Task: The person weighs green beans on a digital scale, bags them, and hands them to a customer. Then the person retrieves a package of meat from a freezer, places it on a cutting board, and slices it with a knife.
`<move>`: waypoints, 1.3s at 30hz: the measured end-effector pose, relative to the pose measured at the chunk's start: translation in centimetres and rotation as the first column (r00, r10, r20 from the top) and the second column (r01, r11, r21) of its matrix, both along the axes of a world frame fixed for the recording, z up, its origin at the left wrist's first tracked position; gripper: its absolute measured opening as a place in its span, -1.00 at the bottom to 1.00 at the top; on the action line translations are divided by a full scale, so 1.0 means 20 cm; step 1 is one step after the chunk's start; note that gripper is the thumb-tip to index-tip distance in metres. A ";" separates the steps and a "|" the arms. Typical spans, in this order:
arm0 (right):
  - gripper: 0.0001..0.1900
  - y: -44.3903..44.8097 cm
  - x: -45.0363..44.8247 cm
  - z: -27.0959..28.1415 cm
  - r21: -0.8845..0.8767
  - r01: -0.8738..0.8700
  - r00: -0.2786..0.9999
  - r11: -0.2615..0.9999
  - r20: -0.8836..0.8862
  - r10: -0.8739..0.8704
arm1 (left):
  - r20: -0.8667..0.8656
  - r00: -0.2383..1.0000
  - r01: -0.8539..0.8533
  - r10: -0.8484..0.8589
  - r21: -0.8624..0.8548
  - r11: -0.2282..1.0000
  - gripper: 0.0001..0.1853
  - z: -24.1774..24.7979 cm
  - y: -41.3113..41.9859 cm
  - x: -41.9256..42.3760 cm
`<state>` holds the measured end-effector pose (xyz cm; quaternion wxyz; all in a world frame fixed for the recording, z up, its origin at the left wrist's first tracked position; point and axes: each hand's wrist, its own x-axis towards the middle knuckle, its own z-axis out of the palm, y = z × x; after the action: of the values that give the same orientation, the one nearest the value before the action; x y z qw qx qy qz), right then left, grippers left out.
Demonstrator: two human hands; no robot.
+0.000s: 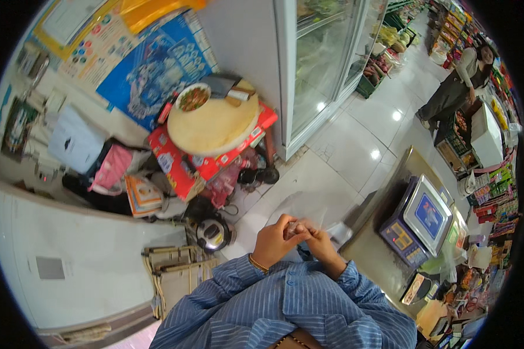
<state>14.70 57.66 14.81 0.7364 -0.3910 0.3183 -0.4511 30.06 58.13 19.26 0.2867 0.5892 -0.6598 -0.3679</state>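
Note:
My left hand (274,244) and my right hand (323,248) meet in front of my striped blue shirt. Between their fingers is a crumpled, clear plastic bag (293,227), bunched up at the fingertips. A thin, see-through part of it seems to spread above the hands, blurred against the floor tiles. What the bag holds, if anything, cannot be told. Both hands touch it, with the right fingertips against the left fingers. A beaded bracelet (258,264) circles my left wrist.
A counter (361,244) with a weighing scale (428,216) stands at right. A round chopping board (214,124) holds a bowl of food (194,98) and a cleaver (218,87). Nearby are a rice cooker (212,234) and a glass-door fridge (316,74). Another person (456,85) stands by crates at upper right.

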 end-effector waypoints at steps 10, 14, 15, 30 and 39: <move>-0.80 -0.78 -0.40 -0.02 0.106 0.436 0.900 0.894 -0.076 -0.430 | 0.090 0.906 0.423 -0.414 -0.167 0.891 -0.50 0.07 -1.08 -0.52; -0.80 -0.90 -0.68 -0.05 0.129 0.648 0.760 0.750 -0.059 -0.647 | -0.093 0.802 0.558 -0.590 -0.238 0.795 -0.53 0.10 -1.31 -0.85; -0.81 -0.94 -0.73 0.01 0.108 0.682 0.731 0.723 -0.131 -0.670 | -0.068 0.770 0.608 -0.634 -0.220 0.763 -0.54 0.11 -1.38 -0.91; -0.91 -2.18 -1.75 0.11 0.036 0.866 0.498 0.499 -0.155 -0.853 | -0.102 0.622 0.692 -0.777 -0.392 0.606 -0.79 0.01 -2.80 -2.01; -0.83 -2.96 -2.25 0.11 -0.046 0.828 0.561 0.559 0.066 -0.825 | -0.002 0.709 0.616 -0.705 -0.486 0.620 -0.66 0.15 -3.49 -2.46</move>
<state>-30.20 -1.44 17.02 0.4310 -0.2141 0.4343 -0.7615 -19.10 -11.77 22.35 0.3212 0.1816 -0.8653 -0.3392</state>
